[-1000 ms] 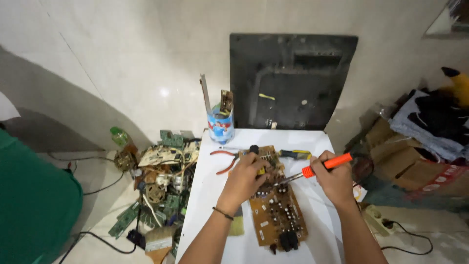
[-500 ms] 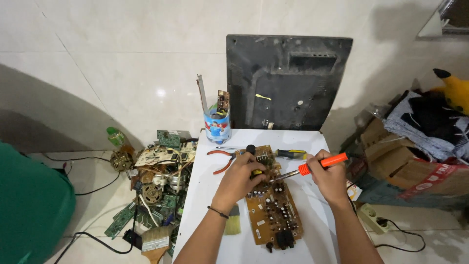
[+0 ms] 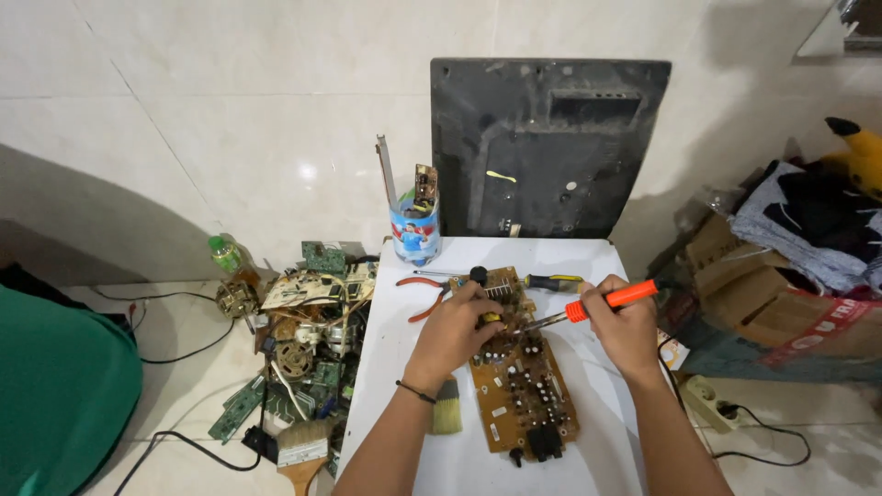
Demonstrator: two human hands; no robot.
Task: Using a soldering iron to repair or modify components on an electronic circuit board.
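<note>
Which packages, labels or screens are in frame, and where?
Cup: back left of the white table, cylindrical, blue and white printed wrap, tools standing in it.
Monitor shell: leaning on the wall behind the table, dark grey, rectangular, back side showing.
Cardboard boxes: floor at right, brown, one with a red printed panel.
Bottle: floor at left, green cap and label.

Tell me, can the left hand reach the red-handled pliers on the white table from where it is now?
Probably yes. The left hand rests on the brown circuit board, and the red-handled pliers lie on the white table just beside it, with nothing in between.
</note>
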